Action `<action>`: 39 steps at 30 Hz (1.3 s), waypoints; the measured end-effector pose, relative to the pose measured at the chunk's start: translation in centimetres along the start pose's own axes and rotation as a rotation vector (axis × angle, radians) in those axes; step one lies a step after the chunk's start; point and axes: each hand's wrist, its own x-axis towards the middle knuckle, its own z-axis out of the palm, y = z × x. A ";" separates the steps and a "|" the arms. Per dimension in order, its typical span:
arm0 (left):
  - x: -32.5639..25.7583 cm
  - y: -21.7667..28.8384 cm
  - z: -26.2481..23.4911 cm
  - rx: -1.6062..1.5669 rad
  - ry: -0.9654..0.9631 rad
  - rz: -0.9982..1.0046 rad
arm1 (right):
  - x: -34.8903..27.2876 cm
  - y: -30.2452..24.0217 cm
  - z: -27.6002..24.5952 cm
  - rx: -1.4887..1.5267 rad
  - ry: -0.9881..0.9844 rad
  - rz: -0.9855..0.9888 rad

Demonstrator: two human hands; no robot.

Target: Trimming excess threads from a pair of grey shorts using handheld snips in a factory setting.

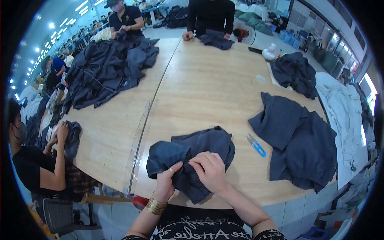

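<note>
A dark navy garment point(210, 142) lies bunched on the near edge of the table in front of me. My left hand point(166, 182), with a ring and a gold bracelet, grips its left part, thumb on top of the cloth. The fingers of my right hand point(210, 170) are pinched together on the fabric close to my left thumb. Whether a thread is between those fingertips is too small to tell. Blue-handled thread snips point(256, 145) lie on the table to the right of the garment, apart from both hands.
More dark garments point(304, 140) lie spread at the right, with another dark bundle point(294, 74) behind them. A large dark pile point(108, 72) covers the far left. Co-workers handle cloth at the left and far sides. A seam point(160, 88) divides the wooden table point(200, 88).
</note>
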 end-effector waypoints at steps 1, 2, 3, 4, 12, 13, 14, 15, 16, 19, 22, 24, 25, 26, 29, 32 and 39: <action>0.0 -0.1 0.0 0.019 0.027 0.009 | -0.1 0.0 -0.1 0.021 -0.004 0.031; 0.1 -0.2 0.0 0.014 0.014 0.019 | -0.2 0.0 -0.2 0.044 -0.010 0.063; 0.3 -0.3 -0.2 -0.014 0.006 -0.008 | -0.3 0.2 -0.1 0.045 -0.009 0.070; 0.2 -0.4 -0.4 -0.044 -0.001 -0.039 | -0.4 0.2 -0.2 0.038 -0.007 0.062; -1.2 8.9 -5.7 1.159 -0.634 -0.434 | -1.6 2.2 -0.3 -0.149 -0.215 0.126; -2.4 10.2 -5.9 0.904 -0.596 -0.444 | -1.6 2.1 0.1 -0.142 -0.215 0.125; -3.1 10.9 -5.6 0.645 -0.563 -0.450 | -1.7 1.7 0.4 -0.117 -0.240 0.092; -2.9 9.5 -3.8 0.687 -0.620 0.003 | -1.7 1.2 0.7 -0.094 -0.263 0.059; -2.6 8.4 -1.7 0.683 -0.618 0.000 | -1.7 0.8 1.1 -0.094 -0.268 0.060; -0.9 5.8 1.3 1.057 -0.478 0.377 | -1.4 0.6 1.1 -0.041 -0.200 0.004; 0.5 3.9 -0.2 1.173 -0.427 0.474 | -1.5 0.4 0.9 -0.021 -0.189 -0.007; 0.7 3.1 -0.4 1.198 -0.463 0.563 | -1.7 0.3 0.6 -0.038 -0.225 0.003; 1.0 2.7 -0.6 1.206 -0.473 0.607 | -1.7 0.1 0.3 -0.066 -0.247 0.019; 0.8 2.5 -0.8 1.212 -0.453 0.613 | -1.6 0.2 0.1 -0.052 -0.251 0.005; 1.1 2.3 -0.2 1.191 -0.384 0.706 | -1.3 2.1 -1.8 -0.156 -0.182 0.101; 2.2 1.7 -1.9 1.310 -0.386 0.817 | -1.8 6.6 -5.7 -0.076 0.011 0.601; 2.5 1.7 -0.7 1.371 -0.405 0.834 | -7.6 15.7 -10.5 -0.901 -0.022 0.434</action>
